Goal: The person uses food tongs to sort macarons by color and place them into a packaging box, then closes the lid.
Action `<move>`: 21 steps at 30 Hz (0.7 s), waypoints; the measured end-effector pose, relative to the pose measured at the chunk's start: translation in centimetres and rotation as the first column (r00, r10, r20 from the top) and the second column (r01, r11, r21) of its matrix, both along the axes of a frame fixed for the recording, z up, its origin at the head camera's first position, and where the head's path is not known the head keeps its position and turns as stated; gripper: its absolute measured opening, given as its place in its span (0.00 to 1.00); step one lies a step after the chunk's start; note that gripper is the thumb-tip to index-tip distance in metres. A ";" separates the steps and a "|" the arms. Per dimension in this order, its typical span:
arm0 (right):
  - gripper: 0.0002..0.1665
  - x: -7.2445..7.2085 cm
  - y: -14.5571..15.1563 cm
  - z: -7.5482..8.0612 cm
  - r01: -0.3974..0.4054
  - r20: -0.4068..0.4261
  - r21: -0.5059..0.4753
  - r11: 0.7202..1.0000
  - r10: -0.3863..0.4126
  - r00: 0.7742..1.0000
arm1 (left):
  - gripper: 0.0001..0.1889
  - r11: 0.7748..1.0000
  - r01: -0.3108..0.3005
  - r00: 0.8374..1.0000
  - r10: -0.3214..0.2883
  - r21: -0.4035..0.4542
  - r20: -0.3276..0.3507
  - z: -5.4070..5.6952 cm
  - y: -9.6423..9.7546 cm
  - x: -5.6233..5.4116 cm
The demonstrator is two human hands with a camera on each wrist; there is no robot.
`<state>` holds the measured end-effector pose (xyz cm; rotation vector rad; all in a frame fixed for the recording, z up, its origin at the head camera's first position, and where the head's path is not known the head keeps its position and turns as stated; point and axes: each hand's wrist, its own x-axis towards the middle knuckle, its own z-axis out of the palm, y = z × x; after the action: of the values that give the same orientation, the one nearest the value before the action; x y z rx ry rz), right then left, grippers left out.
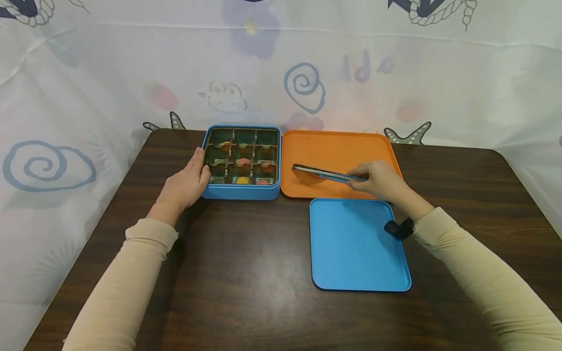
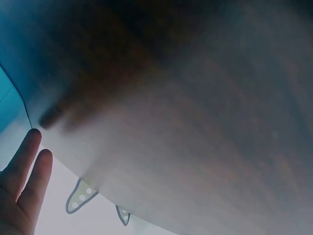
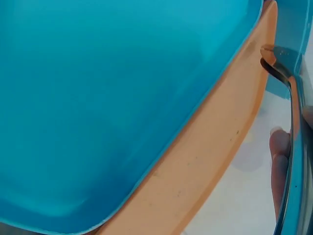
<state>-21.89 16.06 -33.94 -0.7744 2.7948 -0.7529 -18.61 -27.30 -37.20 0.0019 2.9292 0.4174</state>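
My right hand point(image 1: 379, 183) grips metal tongs point(image 1: 327, 174), their tips pointing left, low over the orange tray point(image 1: 338, 144). In the right wrist view the tongs point(image 3: 296, 127) run up along the right edge, tips close together. I cannot tell whether they pinch anything. My left hand point(image 1: 186, 181) rests with fairly straight fingers against the left side of a blue box point(image 1: 241, 193). Inside the box a clear divided insert point(image 1: 243, 151) holds small yellow, pink and orange pieces in several compartments. The left wrist view shows two extended fingers point(image 2: 36, 186) beside the box's blue side.
A flat blue tray or lid point(image 1: 357, 248) lies in front of the orange tray, under the right wrist. The box stands right beside the orange tray's left edge. A dark wooden table point(image 1: 246, 273) bears everything, with a white patterned cloth point(image 1: 131, 63) hanging behind it.
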 end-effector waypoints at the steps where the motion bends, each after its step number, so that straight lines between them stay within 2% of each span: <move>1: 0.16 0.0 0.0 0.1 0.014 0.003 -0.005 1.000 -0.014 1.000 | 0.34 1.000 -0.001 1.000 0.001 0.000 0.001 0.0 0.0 0.0; 9: 0.19 0.0 -0.4 1.3 0.118 -0.025 -0.031 0.993 -0.119 0.993 | 0.34 1.000 0.009 1.000 -0.009 -0.017 0.002 0.0 0.0 0.0; 16: 0.19 0.0 -1.3 1.9 0.132 -0.037 -0.077 0.988 -0.135 0.990 | 0.34 0.998 0.027 0.999 -0.026 -0.058 0.022 0.2 0.0 0.2; 21: 0.19 -0.3 -2.6 2.5 0.135 -0.040 -0.097 0.986 -0.139 0.989 | 0.35 0.992 0.033 0.999 -0.033 -0.118 0.007 0.4 -0.1 0.2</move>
<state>-22.17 13.42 -31.42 -0.6260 2.8967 -0.9059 -18.40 -27.41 -36.78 0.0332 2.9396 0.2382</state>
